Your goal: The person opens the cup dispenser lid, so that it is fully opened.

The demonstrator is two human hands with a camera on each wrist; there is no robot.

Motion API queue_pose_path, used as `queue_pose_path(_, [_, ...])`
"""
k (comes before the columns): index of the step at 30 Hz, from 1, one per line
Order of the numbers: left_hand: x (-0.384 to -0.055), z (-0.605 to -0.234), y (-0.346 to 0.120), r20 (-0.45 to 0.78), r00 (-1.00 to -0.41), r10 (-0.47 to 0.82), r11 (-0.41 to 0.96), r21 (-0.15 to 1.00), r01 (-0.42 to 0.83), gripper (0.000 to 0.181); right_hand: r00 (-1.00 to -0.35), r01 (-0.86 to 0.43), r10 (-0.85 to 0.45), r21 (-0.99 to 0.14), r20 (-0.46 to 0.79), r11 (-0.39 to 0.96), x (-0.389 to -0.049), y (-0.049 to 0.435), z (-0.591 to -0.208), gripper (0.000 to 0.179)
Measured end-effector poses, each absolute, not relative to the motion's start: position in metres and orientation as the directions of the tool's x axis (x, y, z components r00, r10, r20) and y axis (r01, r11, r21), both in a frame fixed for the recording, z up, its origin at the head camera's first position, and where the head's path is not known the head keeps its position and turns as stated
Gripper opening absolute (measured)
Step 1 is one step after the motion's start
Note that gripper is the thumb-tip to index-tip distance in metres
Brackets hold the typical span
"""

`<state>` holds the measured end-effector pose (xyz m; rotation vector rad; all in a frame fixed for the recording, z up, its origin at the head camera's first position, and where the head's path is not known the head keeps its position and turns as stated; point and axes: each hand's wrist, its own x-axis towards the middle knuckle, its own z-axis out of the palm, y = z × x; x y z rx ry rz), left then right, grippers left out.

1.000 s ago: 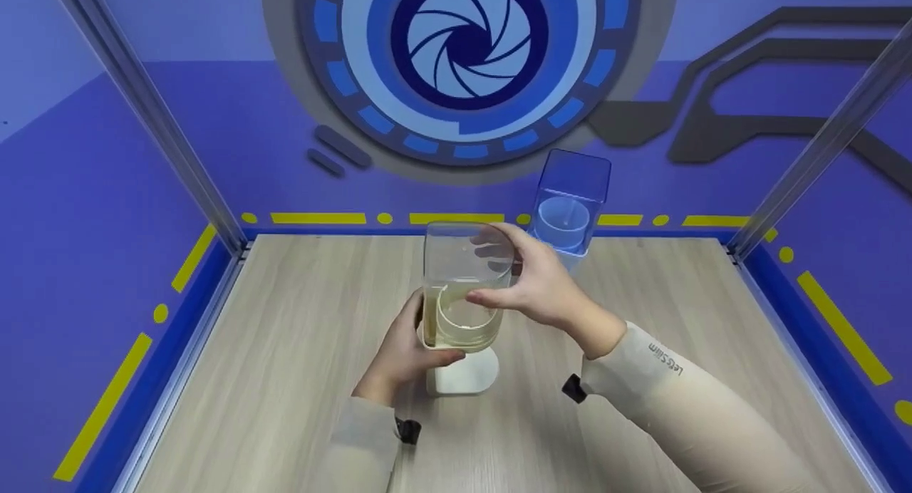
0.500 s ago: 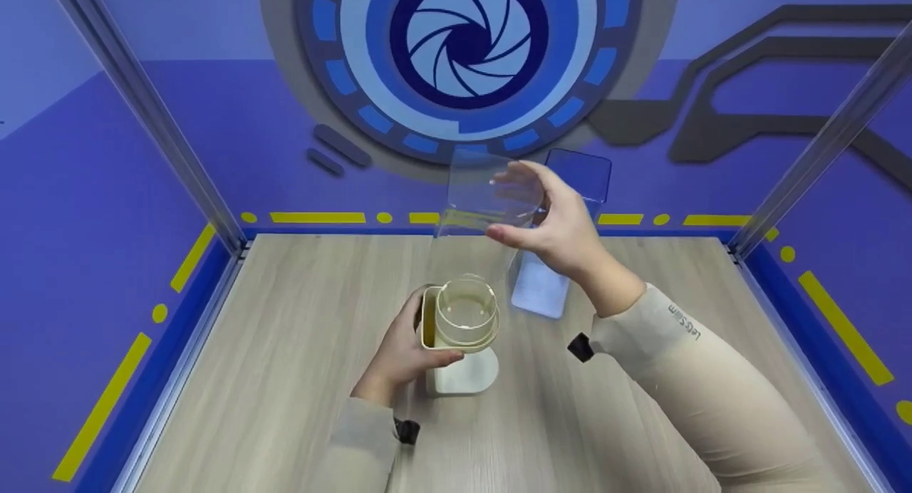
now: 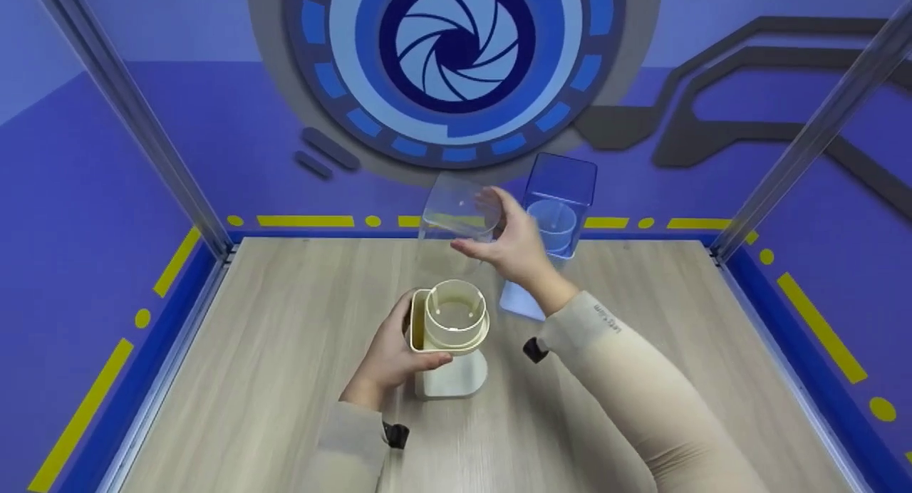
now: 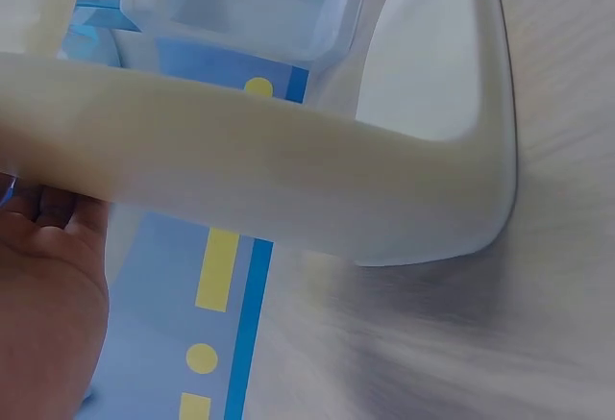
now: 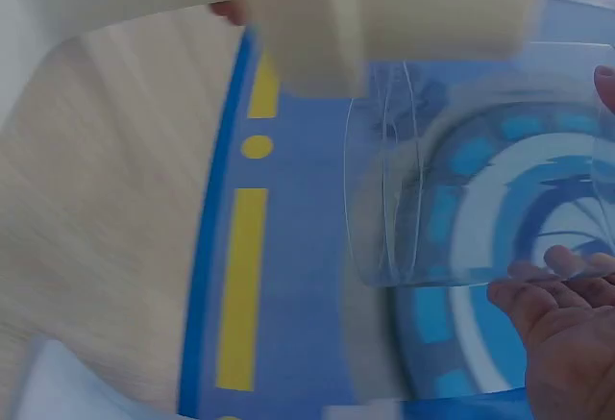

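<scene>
A cream-coloured stand (image 3: 415, 340) with a round, cup-like ring (image 3: 456, 329) on top stands on a flat rounded foot (image 3: 453, 380). My left hand (image 3: 388, 357) grips its upper part from the left, fingers behind and thumb across the front. The left wrist view shows the curved column (image 4: 250, 160) rising from the foot, with my left hand (image 4: 48, 305) close beside it. Above the ring, my right hand (image 3: 513, 240) holds a clear plastic cover (image 3: 456, 208) by its right side. In the right wrist view, the cover's (image 5: 384, 180) opening faces the cream top.
Behind and to the right stands a similar blue stand (image 3: 524, 304) with a transparent blue cover (image 3: 563, 176), partly hidden by my right arm. The wooden tabletop (image 3: 299, 308) meets blue printed walls, with metal posts (image 3: 171, 158) at the corners.
My right hand has lifted the clear cover off the cream stand, then shifted it left and slightly down. The ring is now uncovered. My left hand keeps its grip.
</scene>
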<state>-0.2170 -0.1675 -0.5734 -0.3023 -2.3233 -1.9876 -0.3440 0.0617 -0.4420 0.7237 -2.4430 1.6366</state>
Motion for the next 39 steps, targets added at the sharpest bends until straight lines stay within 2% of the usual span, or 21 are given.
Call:
queue_pose_path(6, [-0.215,-0.574,-0.167,0.163,-0.981,0.104,0.135,0.975,0.177,0.119,-0.904,-0.382,-0.333,-0.857,0.269,0.345,-0.350,0.049,-0.480,0.113])
queue_pose_path(18, [-0.217,-0.578,-0.169,0.182,-0.977,0.114,0.132,0.972,0.196,0.122,-0.939,-0.236,-0.315,-0.924,0.137,0.302,-0.367,0.031,-0.545,0.109])
queue_pose_path(24, [-0.217,-0.577,-0.170,0.195,-0.973,0.121,0.139,0.968,0.211,0.124,-0.931,-0.255,-0.329,-0.924,0.155,0.285,-0.369,0.028,-0.559,0.102])
queue_pose_path(33, [-0.216,-0.576,-0.171,0.199,-0.974,0.109,0.140,0.967,0.214,0.124,-0.934,-0.297,-0.302,-0.888,0.192,0.350,-0.370,0.028,-0.574,0.096])
queue_pose_path(39, [-0.217,-0.576,-0.171,0.205,-0.972,0.113,0.145,0.965,0.220,0.123,-0.929,-0.279,-0.312,-0.929,0.198,0.244,-0.368,0.024,-0.586,0.081])
